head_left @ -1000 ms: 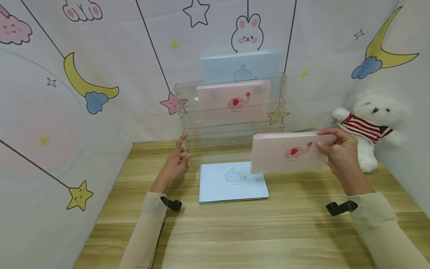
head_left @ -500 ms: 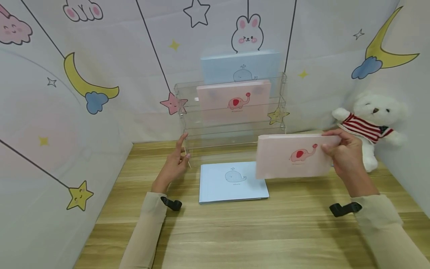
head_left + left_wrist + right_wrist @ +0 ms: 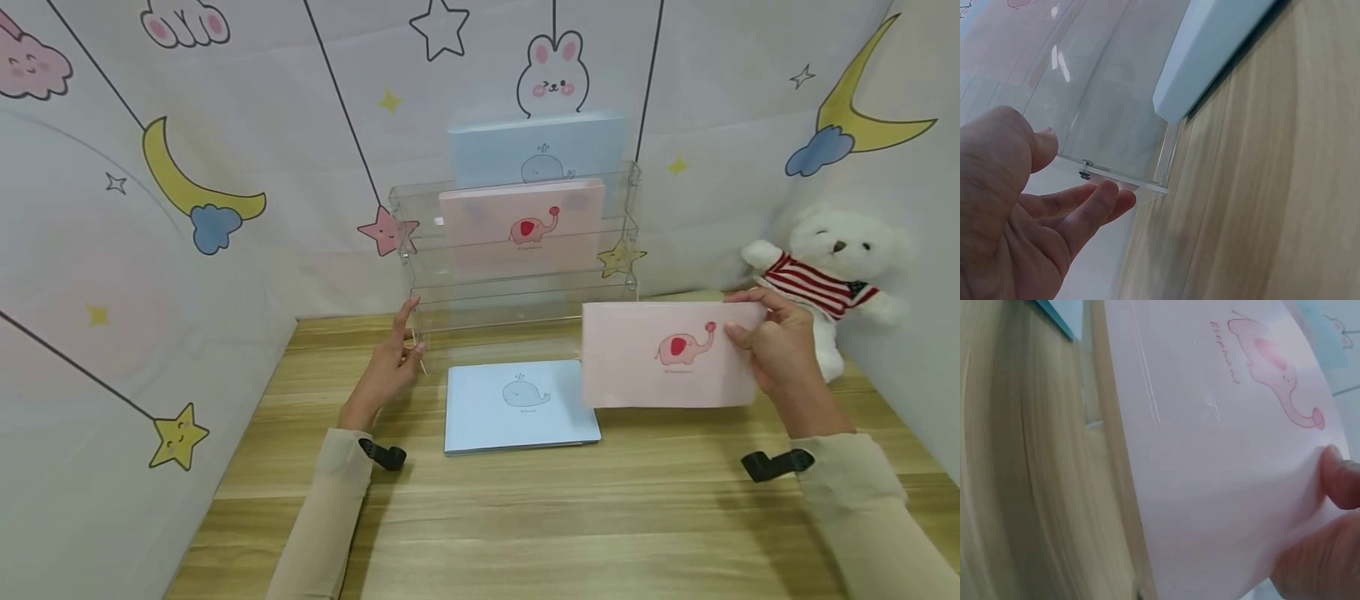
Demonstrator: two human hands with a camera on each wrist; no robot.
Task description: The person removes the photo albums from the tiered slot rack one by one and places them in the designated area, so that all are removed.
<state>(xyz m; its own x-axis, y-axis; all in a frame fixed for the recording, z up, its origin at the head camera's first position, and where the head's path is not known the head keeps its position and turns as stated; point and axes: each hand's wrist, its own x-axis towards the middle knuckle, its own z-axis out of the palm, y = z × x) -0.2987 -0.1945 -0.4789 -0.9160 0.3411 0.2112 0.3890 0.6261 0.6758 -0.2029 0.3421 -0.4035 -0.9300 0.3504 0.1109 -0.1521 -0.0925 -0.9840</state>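
Note:
My right hand [image 3: 783, 346] pinches a pink booklet [image 3: 630, 375] by its upper right corner, thumb on the front cover. The booklet hangs upright above the table, its red elephant drawing facing me; the right wrist view shows the word "Elephant" on its cover [image 3: 1210, 462]. My left hand [image 3: 390, 358] touches the left side of a clear tiered rack [image 3: 495, 312]. In the left wrist view its fingers [image 3: 1088, 215] lie against the outside of the side panel. A light blue whale booklet [image 3: 487, 417] lies flat in front of the rack, partly overlapped by the pink one.
On the rack's upper tiers stand a blue whale booklet [image 3: 487, 154] and a pink elephant booklet [image 3: 480, 221]. A white teddy bear [image 3: 817, 333] in a striped shirt sits at the right. Printed cloth walls [image 3: 255, 275] surround the wooden table [image 3: 525, 525].
The right hand has moved right and slightly toward me with the pink booklet, which now faces me more squarely. The left hand and the rack have stayed put.

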